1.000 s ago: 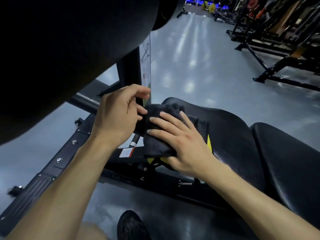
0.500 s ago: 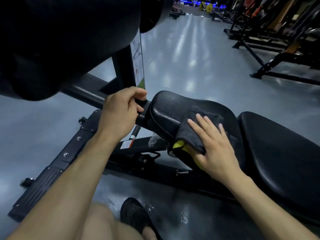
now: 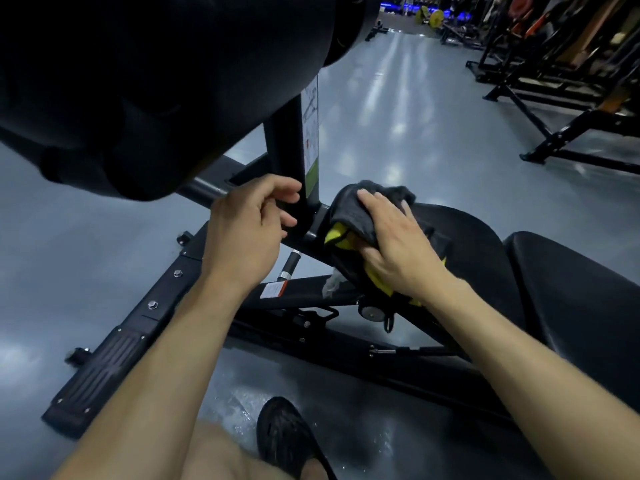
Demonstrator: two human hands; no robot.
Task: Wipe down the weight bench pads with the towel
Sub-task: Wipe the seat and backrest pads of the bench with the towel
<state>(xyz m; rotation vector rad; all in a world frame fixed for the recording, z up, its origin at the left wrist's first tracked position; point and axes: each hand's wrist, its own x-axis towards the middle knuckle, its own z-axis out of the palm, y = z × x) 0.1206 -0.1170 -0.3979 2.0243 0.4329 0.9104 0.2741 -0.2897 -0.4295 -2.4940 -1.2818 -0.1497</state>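
The towel was pressed to the seat pad edge by flat right hand fingers; left hand, loosely curled, held nothing.

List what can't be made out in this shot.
- Head view: seat pad surface under the towel and right hand, covered.
- Back pad: cut off by the right edge.
- Upright's sticker: print too small.
- Left hand: contact with the upright unclear.
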